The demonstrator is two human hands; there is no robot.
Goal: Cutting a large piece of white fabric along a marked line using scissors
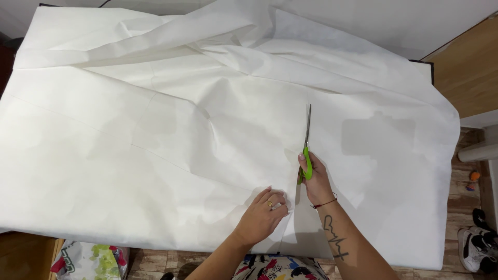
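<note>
— What are your hands doing?
— Your right hand [315, 182] is clamped on the green-handled scissors [306, 150], blades pointing away from you along the cut. Your left hand [263, 217] lies flat, fingers together, pressing the white fabric [155, 145] just beside it.
— And the fabric?
— It's spread wide over the bench [426, 64], rumpled at the far edge.
</note>
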